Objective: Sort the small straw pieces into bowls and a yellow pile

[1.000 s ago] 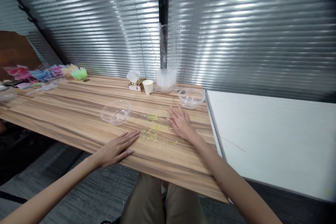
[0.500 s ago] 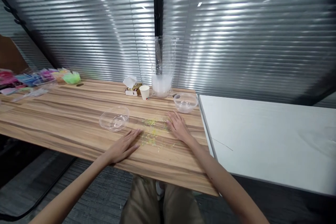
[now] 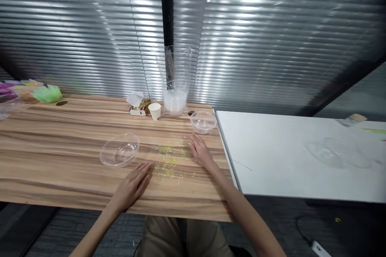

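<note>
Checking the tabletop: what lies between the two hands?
In the head view, loose yellowish shreds lie scattered on the wooden table between the left hand and right hand.

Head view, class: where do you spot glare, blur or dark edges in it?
Head view: bright glare streaks the blinds; head view: the green bag toward the left looks soft; head view: the yellow strands between left hand and right hand partly blur together, and the upper right corner darkens.
</note>
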Demonstrator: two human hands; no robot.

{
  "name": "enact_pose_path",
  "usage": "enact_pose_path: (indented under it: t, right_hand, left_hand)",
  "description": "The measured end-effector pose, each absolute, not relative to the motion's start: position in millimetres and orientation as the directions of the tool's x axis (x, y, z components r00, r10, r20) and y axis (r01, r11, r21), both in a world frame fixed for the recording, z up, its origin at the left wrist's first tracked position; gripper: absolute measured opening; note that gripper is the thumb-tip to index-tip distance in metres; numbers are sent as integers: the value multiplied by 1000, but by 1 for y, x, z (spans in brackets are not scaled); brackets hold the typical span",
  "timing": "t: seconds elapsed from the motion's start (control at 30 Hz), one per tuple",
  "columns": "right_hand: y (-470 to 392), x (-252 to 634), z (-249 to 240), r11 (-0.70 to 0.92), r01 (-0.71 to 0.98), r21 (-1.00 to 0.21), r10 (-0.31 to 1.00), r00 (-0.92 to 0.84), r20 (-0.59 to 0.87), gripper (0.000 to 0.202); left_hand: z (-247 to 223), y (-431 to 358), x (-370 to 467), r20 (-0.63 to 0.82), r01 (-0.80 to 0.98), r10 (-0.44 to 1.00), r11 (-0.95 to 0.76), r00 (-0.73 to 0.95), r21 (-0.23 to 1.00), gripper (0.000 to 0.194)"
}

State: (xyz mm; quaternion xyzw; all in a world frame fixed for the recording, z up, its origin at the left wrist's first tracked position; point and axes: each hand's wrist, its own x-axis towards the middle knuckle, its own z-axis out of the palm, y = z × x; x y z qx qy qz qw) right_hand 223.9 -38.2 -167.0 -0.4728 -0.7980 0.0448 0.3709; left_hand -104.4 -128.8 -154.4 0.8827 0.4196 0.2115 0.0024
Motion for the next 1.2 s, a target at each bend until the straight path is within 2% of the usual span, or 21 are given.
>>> enact_pose_path:
  t: [0.13,0.3,0.4,0.7,0.87,1.0,1.2]
  right_hand:
    - [-41,224,-166,542,728,-420,789,-267,554,42]
    - [-46,224,-164,510,740,-439,798,-218,562,42]
    - [-47,224,-162,512,731,-452,803,-219,555,42]
    - [-47,224,-160,558,649,-517,795,-239,558,41]
    - [-47,225,-161,542,642,-542,801,-200,565,41]
    - [-47,225,-162,528,652,-545,810,-193,554,42]
    - [-47,226,-161,518,666,-537,814,-191,548,42]
  left_hand:
    - [-153,-123,-97,418,712,697,-686,582,152,55]
    - [-142,-124,-89,289,637,639,-762,713,112,56]
    - [-138,-127,-90,260,602,603,-793,754,93,56]
    - [-147,-140,-96,422,696,688,-699,591,166,59]
    - [-140,-137,-85,227,692,720,-693,656,202,60]
    - [-131,-134,-80,165,670,703,-711,692,216,58]
    - [-131,-140,-85,297,616,650,-759,699,211,45]
